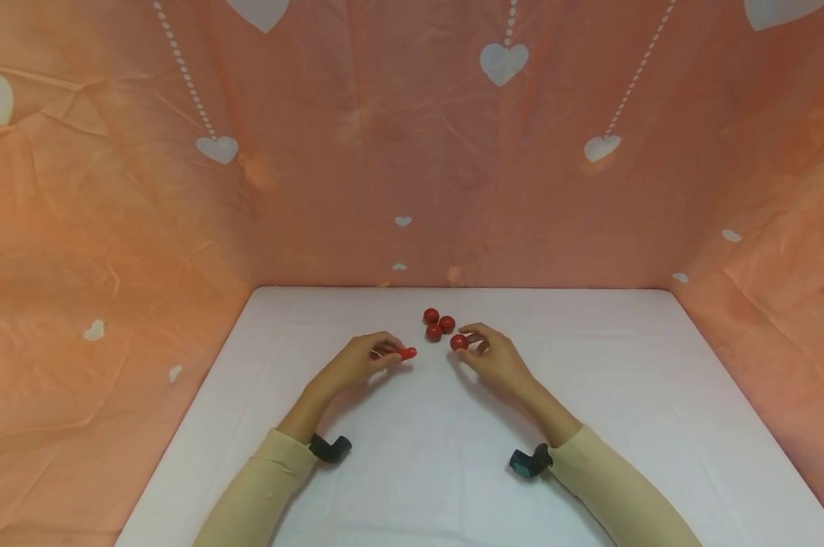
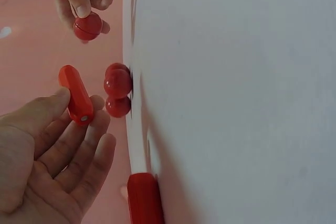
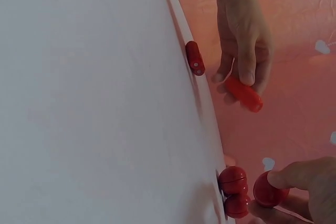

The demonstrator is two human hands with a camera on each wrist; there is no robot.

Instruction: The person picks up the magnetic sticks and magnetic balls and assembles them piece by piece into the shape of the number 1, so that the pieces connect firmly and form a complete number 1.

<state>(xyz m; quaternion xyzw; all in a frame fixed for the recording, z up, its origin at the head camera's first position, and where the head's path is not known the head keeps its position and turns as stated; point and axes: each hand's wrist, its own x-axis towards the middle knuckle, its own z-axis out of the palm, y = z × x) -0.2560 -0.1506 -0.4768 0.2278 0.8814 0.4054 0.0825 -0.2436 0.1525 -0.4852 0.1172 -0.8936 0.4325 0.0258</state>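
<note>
My left hand [image 1: 355, 362] pinches a short red rod [image 2: 77, 95] between thumb and fingers, raised above the table. A small metallic dot shows on the rod's end. Opposite it, my right hand [image 1: 499, 363] grips a glossy red ball [image 1: 459, 342] by thumb and fingertips; a thin seam runs round the ball in the left wrist view. Just beyond the two hands, a cluster of three more red balls [image 1: 434, 333] sits on the white table. Further red rods [image 3: 195, 58] lie on the table near the left hand, hidden behind it in the head view.
The white table [image 1: 425, 471] ends at a back edge against a pink-orange cloth [image 1: 412, 152] with white hearts. The same cloth hangs along both sides. Dark wrist cameras [image 1: 331, 449] sit at both beige sleeves [image 1: 261, 486].
</note>
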